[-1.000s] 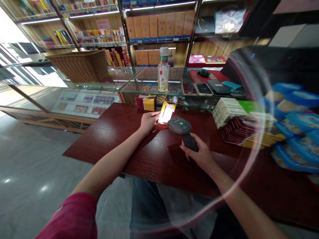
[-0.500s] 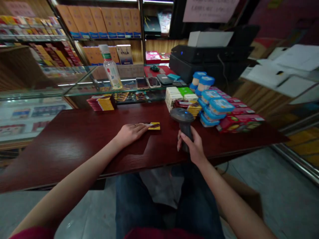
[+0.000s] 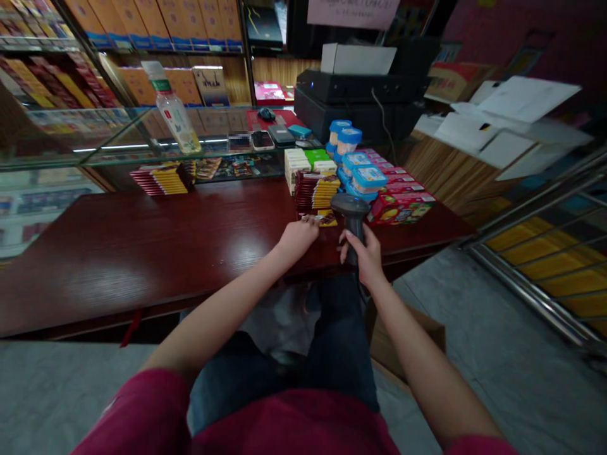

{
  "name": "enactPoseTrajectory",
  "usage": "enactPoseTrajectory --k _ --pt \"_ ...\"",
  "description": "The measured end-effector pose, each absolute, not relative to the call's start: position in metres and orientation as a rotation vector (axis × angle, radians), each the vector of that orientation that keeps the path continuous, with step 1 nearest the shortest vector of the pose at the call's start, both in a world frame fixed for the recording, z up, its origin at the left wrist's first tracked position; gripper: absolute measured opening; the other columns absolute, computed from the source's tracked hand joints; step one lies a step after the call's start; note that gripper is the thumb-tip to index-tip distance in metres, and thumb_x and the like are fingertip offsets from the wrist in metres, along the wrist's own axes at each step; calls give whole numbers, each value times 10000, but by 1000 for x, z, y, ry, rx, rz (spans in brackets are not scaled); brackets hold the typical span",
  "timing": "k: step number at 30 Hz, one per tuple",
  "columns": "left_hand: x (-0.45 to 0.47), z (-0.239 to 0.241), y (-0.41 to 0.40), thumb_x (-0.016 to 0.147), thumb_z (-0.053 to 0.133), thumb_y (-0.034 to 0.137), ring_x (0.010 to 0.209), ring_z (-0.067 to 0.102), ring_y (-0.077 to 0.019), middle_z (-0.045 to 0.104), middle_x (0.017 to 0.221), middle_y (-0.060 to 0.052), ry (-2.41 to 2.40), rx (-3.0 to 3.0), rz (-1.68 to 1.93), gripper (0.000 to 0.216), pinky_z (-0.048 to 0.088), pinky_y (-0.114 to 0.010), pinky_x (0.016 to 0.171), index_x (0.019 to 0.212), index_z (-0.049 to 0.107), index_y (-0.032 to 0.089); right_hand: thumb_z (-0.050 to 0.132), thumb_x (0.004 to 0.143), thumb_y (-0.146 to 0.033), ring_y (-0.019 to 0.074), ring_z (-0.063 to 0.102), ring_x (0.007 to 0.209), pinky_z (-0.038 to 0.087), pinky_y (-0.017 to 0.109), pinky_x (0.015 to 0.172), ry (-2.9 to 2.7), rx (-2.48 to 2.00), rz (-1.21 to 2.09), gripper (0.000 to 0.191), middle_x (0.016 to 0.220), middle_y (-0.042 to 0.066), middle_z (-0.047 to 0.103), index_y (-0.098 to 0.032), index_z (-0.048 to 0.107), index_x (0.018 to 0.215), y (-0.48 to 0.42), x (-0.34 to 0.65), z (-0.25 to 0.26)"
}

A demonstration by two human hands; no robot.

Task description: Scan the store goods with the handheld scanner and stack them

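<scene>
Centre frame: left hand [image 3: 298, 237], fingers loosely extended, touches a flat yellow-brown packet [image 3: 326, 219] lying crosswise, beside the grey handheld scanner [image 3: 349, 207] gripped by right hand [image 3: 364, 258].

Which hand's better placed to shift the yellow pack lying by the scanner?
Left, probably. The left hand has its fingertips on the yellow pack, flat on the table beside the stacked packs. The right hand is full, wrapped round the scanner handle.

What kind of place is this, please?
Most likely a small shop: the right hand holds a barcode scanner, stacked packets sit on the wooden counter, and shelves of boxed goods stand behind.
</scene>
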State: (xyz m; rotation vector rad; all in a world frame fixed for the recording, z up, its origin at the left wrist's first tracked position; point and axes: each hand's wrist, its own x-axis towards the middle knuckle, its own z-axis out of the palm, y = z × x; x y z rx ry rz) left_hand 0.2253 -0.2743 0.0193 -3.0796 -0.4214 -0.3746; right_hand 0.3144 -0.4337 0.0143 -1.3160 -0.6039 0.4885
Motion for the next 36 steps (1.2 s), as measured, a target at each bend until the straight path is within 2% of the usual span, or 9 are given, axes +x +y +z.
enactPoseTrajectory --k 5,9,14,17,20,25,28,32,36 --pt "235 23 -275 1018 438 44 1236 696 -320 690 1331 -239 -472 -3070 -306 368 625 -378 920 1306 666 55 815 760 -512 93 542 445 473 271 469 -603 -1325 496 430 799 -50 641 -261 582 1020 -429 308 18" --pt "224 18 -259 1029 442 72 1367 617 -258 625 1475 -174 -334 -3180 -410 424 552 -356 1090 1418 606 112 780 790 -517 93 534 448 437 268 437 -639 -1244 587 371 825 -40 639 -262 593 985 -415 299 23" --pt "161 5 -183 1019 446 104 1479 502 -189 574 1548 -111 -427 -3115 -834 478 416 -355 1244 1475 571 173 822 781 -474 90 526 498 398 250 462 -684 -1104 769 353 823 -34 641 -256 618 969 -368 279 31" --pt "99 3 -112 988 445 82 1510 461 -216 540 1576 -129 -753 -2886 -970 521 411 -398 1252 1493 552 156 848 770 -440 100 525 563 406 246 508 -695 -1002 1031 361 805 -25 625 -231 642 979 -324 266 32" --pt "38 7 -44 971 419 58 1570 357 -238 422 1657 -142 -1065 -2599 -997 593 370 -425 1279 1559 462 129 846 772 -400 93 454 541 375 238 497 -737 -869 1383 368 718 -39 560 -191 664 1014 -271 249 28" --pt "-14 13 29 985 389 65 1619 212 -226 294 1718 -119 -1306 -2328 -1002 637 302 -421 1317 1618 355 131 705 895 -510 110 473 526 451 263 557 -757 -715 1782 363 648 -44 508 -168 641 997 -197 217 23" --pt "-20 10 49 999 437 104 1593 300 -244 426 1654 -128 -1249 -2374 -1007 569 299 -478 1317 1566 455 148 700 897 -508 93 472 487 445 251 511 -735 -719 1808 354 684 -53 518 -187 621 1027 -175 209 21" --pt "-25 5 58 1015 502 147 1465 523 -245 674 1437 -82 -1139 -2386 -1168 380 308 -532 1304 1343 680 220 723 877 -498 41 324 370 306 207 351 -766 -720 1778 361 717 -75 542 -230 582 1073 -172 210 18" --pt "-27 9 51 1034 552 215 1238 700 -204 789 1218 -55 -1019 -2418 -1496 249 436 -453 1225 1139 777 235 783 827 -457 39 346 327 305 195 303 -829 -817 1645 415 676 -89 552 -236 554 1094 -181 204 19"
